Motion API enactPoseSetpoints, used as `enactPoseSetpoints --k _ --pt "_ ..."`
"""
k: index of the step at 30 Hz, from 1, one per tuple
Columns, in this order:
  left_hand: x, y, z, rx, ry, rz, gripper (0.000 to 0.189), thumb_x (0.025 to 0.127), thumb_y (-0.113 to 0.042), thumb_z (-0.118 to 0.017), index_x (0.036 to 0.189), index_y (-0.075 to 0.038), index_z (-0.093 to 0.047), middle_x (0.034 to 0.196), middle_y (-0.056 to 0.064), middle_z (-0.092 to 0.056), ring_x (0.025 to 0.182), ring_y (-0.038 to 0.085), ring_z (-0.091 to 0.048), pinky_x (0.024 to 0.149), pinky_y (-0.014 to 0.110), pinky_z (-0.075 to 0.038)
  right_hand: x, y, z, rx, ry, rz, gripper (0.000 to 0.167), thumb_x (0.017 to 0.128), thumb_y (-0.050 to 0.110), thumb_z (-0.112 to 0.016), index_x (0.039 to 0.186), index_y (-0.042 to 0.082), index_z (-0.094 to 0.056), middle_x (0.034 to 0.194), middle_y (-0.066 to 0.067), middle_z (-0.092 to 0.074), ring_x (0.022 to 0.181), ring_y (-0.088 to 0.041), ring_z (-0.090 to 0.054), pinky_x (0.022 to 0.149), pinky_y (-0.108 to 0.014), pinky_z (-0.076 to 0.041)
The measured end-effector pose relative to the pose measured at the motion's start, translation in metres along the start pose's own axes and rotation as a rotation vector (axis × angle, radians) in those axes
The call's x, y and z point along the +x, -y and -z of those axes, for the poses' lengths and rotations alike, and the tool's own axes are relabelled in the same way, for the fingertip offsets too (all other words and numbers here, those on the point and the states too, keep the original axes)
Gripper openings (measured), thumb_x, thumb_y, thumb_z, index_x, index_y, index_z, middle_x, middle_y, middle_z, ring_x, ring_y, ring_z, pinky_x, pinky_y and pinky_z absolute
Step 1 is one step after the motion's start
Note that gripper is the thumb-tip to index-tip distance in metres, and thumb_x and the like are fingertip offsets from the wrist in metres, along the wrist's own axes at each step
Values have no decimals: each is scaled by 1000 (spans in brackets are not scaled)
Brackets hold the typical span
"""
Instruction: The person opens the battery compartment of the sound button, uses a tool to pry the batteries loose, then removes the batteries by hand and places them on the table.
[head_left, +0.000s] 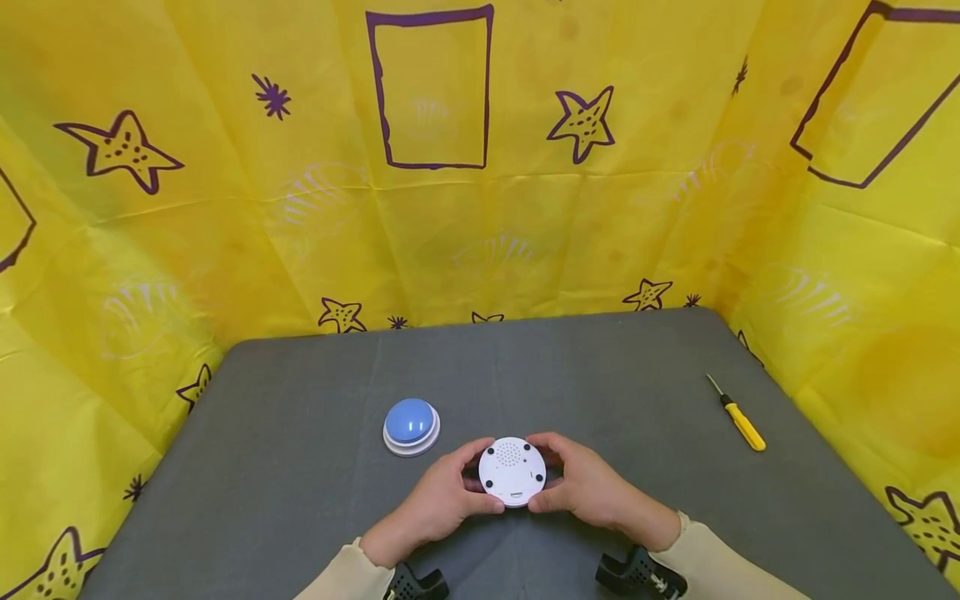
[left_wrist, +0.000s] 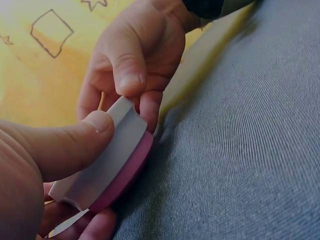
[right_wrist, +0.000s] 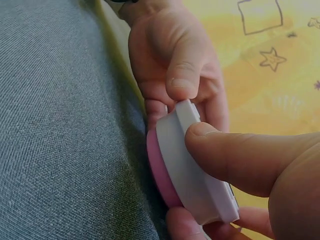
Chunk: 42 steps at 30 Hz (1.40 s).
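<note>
Between both hands is a round push button (head_left: 512,472), turned so its white underside faces up. That underside carries black rubber feet and a patch of small speaker holes. From the wrist views its pink top (left_wrist: 127,172) points down toward the grey cloth, with the white base (right_wrist: 192,165) above. My left hand (head_left: 447,492) grips the left side, thumb on the near edge and fingers around the far side. The right hand (head_left: 588,483) grips the opposite side in the same way. A second push button (head_left: 409,423), blue on a white base, sits upright just beyond my left hand.
A yellow-handled screwdriver (head_left: 742,423) with a thin metal shaft lies on the right side of the grey cloth-covered table (head_left: 315,417). Yellow curtains (head_left: 480,233) printed with starfish rise at the back and both sides.
</note>
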<state>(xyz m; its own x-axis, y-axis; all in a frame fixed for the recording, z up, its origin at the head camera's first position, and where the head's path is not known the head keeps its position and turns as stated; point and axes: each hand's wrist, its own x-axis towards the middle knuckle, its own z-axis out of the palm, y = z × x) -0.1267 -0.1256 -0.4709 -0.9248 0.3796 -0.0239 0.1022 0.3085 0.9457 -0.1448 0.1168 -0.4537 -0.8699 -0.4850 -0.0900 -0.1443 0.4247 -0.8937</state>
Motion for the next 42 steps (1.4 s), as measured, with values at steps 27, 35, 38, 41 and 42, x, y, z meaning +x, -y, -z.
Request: enactPoseSetpoints --k 27,35,38,41,42 --pt "0 14 -5 24 0 -52 85 73 -9 -89 146 -6 -47 123 6 -59 92 16 -65 79 27 -52 4 16 1 -384 -3 480 13 81 7 -80 87 17 -78 80 14 -55 67 -3 -52 59 -19 -45" --pt "3 21 0 38 23 -58 85 75 -12 -89 148 -7 -45 123 5 -59 94 16 -64 82 29 -52 6 15 -2 -429 8 495 12 80 4 -79 84 15 -78 82 12 -56 71 -3 -53 62 -18 -46" --pt "3 21 2 49 16 -58 85 75 -14 -89 148 -7 -45 123 6 -59 95 17 -64 82 29 -52 8 17 -3 -445 2 493 12 80 4 -79 84 15 -78 83 12 -57 71 -3 -53 62 -18 -46" --pt "1 18 4 63 4 -52 85 75 -16 -90 148 -8 -46 123 5 -59 95 16 -64 81 28 -52 9 18 -2 -463 -7 497 13 79 4 -78 84 16 -78 83 12 -57 72 -4 -54 62 -19 -46" --pt "1 17 4 65 0 -51 85 75 -16 -90 148 -8 -46 123 5 -59 95 16 -64 81 28 -52 10 19 -2 -470 -11 499 13 79 4 -79 84 16 -78 84 12 -57 72 -4 -54 62 -19 -47"
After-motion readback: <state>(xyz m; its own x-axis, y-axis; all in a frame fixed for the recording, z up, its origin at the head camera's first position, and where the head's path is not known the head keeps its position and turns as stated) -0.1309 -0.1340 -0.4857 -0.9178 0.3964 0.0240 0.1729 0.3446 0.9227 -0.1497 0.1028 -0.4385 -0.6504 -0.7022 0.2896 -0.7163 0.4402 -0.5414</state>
